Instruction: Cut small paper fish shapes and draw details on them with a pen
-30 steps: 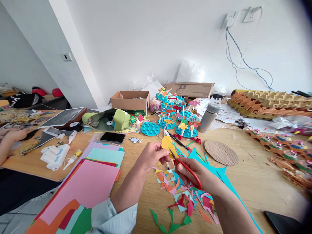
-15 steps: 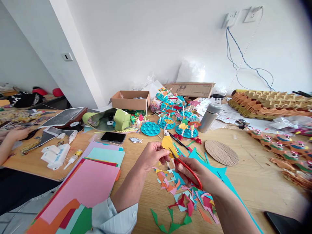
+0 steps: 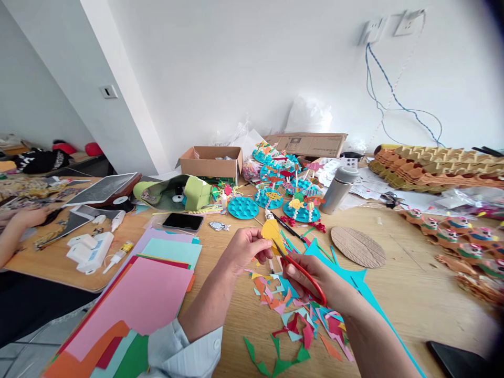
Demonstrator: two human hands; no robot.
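Note:
My left hand (image 3: 244, 251) pinches a piece of yellow paper (image 3: 270, 231) between thumb and fingers, above the tabletop. My right hand (image 3: 306, 279) is shut on red-handled scissors (image 3: 305, 274), and their blades reach the paper's lower edge. Below both hands lies a heap of multicoloured paper scraps (image 3: 289, 315). A large sheet of teal paper (image 3: 338, 265) runs under my right forearm. Part of the yellow paper is hidden behind my fingers.
A stack of coloured paper (image 3: 129, 296) lies to my left, and a black phone (image 3: 183, 222) lies beyond it. Ahead stand teal discs with paper fish (image 3: 301, 212), a cardboard box (image 3: 210, 163) and a steel flask (image 3: 336, 190). A co-worker's hand (image 3: 31, 216) works at far left.
My left hand has shifted very slightly to the left on the yellow paper. The scissors stay almost where they were.

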